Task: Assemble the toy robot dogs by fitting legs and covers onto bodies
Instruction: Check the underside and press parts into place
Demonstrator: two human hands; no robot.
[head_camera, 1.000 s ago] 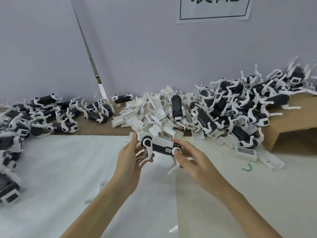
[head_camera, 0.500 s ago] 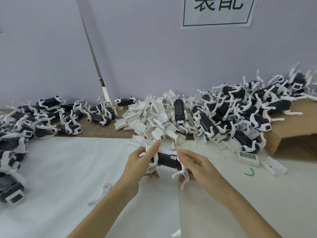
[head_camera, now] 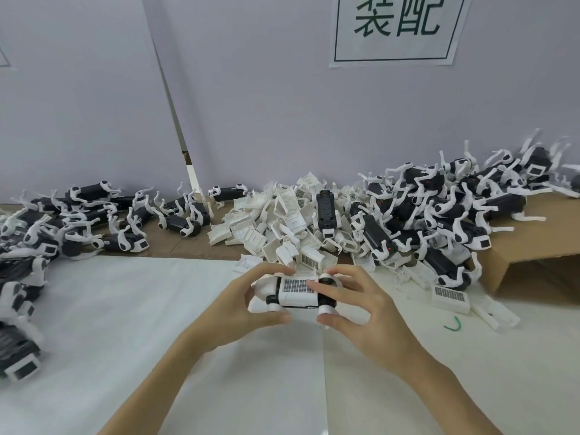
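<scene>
A black-and-white toy robot dog [head_camera: 296, 292] lies level between both hands just above the white table sheet [head_camera: 125, 324]. A white cover with a dark grid patch faces up on its body. My left hand [head_camera: 241, 304] grips its left end, thumb underneath and fingers over the top. My right hand [head_camera: 357, 304] grips the right end, its index finger lying on the cover and its thumb below a white leg joint. The dog's legs are mostly hidden by my fingers.
A heap of loose white covers [head_camera: 282, 227] lies just behind the hands. Dogs with legs fitted are piled at the back right [head_camera: 439, 215] on brown cardboard [head_camera: 533, 240] and along the left [head_camera: 78, 221]. A loose cover [head_camera: 450, 298] and a green scrap [head_camera: 453, 324] lie at right.
The dog has been turned so the white gridded cover faces up instead of the black body. Both hands came lower and closer to me, and the view tilted upward.
</scene>
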